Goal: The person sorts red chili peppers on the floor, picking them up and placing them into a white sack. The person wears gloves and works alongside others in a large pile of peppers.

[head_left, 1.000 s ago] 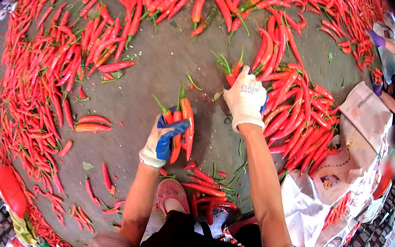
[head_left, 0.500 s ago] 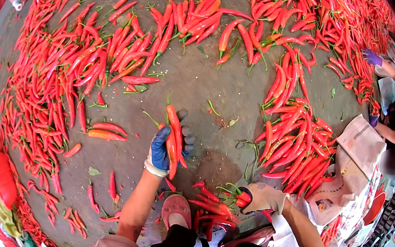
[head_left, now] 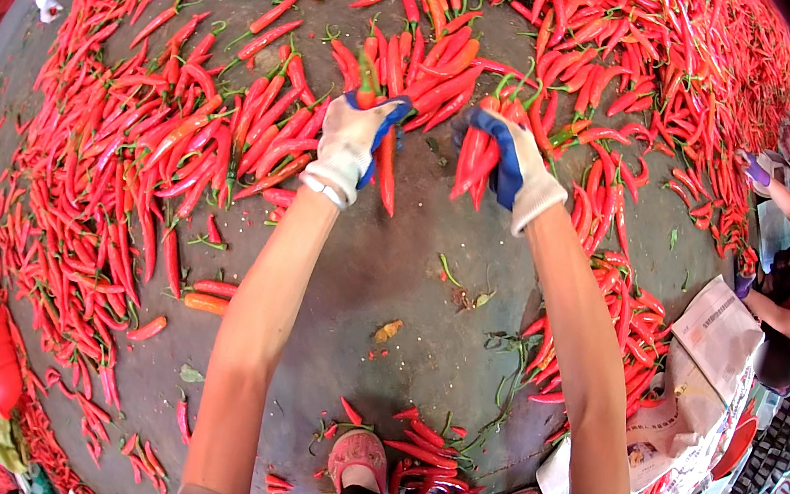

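Note:
Both my hands wear white gloves with blue palms and reach forward over the chili peppers on the ground. My left hand (head_left: 354, 143) is closed around red chili peppers (head_left: 386, 177); one points down below the fingers, and a greenish tip shows above them. A short gap to the right, my right hand (head_left: 517, 168) grips a bunch of red chili peppers (head_left: 472, 165) with green stems upward. Just beyond the hands lies a cluster of loose red chili peppers (head_left: 445, 72). My fingers partly hide what each hand holds.
Chili peppers spread in a wide heap (head_left: 103, 166) on the left and far side. More lie by my shoe (head_left: 357, 456). Newspaper sheets (head_left: 714, 332) lie at the right. A person's purple-gloved hand (head_left: 757, 172) is at the far right; a white-gloved hand (head_left: 48, 4) is far left.
Both hands have moved forward, away from my body, and closer to each other. The right hand has come up from beside my feet, with chili peppers in it.

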{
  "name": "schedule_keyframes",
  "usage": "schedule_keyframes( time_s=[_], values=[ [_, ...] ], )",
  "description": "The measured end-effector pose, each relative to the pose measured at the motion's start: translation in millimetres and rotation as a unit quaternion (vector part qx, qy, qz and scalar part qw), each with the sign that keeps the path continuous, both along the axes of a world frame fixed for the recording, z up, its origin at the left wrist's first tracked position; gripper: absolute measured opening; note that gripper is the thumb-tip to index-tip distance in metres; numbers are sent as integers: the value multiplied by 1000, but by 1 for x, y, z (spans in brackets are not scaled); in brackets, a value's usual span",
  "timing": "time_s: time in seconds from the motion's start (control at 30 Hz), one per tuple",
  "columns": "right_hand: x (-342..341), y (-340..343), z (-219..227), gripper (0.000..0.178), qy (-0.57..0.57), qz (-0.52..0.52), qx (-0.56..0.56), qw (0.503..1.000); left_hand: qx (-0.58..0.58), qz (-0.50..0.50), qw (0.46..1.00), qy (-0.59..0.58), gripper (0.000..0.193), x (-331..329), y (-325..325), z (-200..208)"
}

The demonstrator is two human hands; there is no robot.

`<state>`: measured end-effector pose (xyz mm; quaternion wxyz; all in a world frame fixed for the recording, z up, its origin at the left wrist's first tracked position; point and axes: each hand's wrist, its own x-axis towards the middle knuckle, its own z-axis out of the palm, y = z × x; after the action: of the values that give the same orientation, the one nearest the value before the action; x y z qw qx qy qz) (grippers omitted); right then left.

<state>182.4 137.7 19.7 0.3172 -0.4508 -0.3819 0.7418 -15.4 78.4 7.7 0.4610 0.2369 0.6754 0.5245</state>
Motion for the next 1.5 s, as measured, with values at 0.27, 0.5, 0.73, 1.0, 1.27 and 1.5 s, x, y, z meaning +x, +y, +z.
schedule_keyframes(
  time_s=[0.27,0.5,0.73,1.0,1.27,1.5],
  values=[
    [-29,52,-10,16,-48,52,-74,995,-63,-95,985,-130,31,-19,37,-38],
    [-24,44,6,17,-236,247,25,939,-15,-105,977,-185,23,8,0,-43],
    [-1,3,27,13,-237,434,42,868,11,-4,933,-358,21,105,-112,-46],
    [61,-51,27,53,-407,390,131,816,-82,-76,888,-447,32,137,-203,0],
    [145,-132,27,43,-138,93,-73,983,-26,-59,987,-149,45,82,-246,1],
    [101,-186,32,21,-98,144,-57,983,-8,-271,870,413,59,81,-202,27]
  ],
)
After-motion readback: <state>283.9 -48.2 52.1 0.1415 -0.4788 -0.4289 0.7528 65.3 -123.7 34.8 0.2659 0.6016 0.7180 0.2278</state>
